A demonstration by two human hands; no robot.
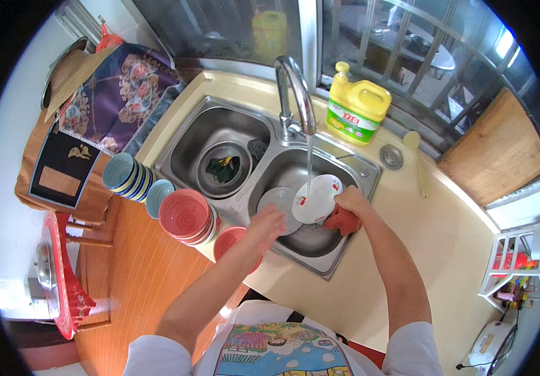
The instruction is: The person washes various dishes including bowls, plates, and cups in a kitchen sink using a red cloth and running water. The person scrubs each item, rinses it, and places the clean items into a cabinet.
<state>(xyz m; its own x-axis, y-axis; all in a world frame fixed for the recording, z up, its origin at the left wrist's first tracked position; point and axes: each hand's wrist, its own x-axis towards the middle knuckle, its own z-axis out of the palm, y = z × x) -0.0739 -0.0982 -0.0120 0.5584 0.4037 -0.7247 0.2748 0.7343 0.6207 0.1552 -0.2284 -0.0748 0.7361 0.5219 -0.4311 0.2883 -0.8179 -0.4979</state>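
Observation:
My right hand (353, 203) grips the rim of a white plate (314, 201) with small red motifs, tilted under the running water (309, 162). Bunched below that hand is a wet red cloth (344, 222). In the right sink basin (314, 242), a greyish plate (279, 199) lies partly behind the white one. My left hand (269, 226) is over the basin's left edge, its slightly blurred fingers apart and overlapping the greyish plate; I see no grip on it. From the chrome faucet (293, 84) the stream falls onto the white plate.
Left of the sink stand stacked red bowls (185, 214), a single red bowl (227, 239) under my left forearm, and blue bowls (119, 171). A metal bowl (218, 185) sits in the left basin. Behind are a yellow detergent jug (357, 110) and a pale spoon (416, 155).

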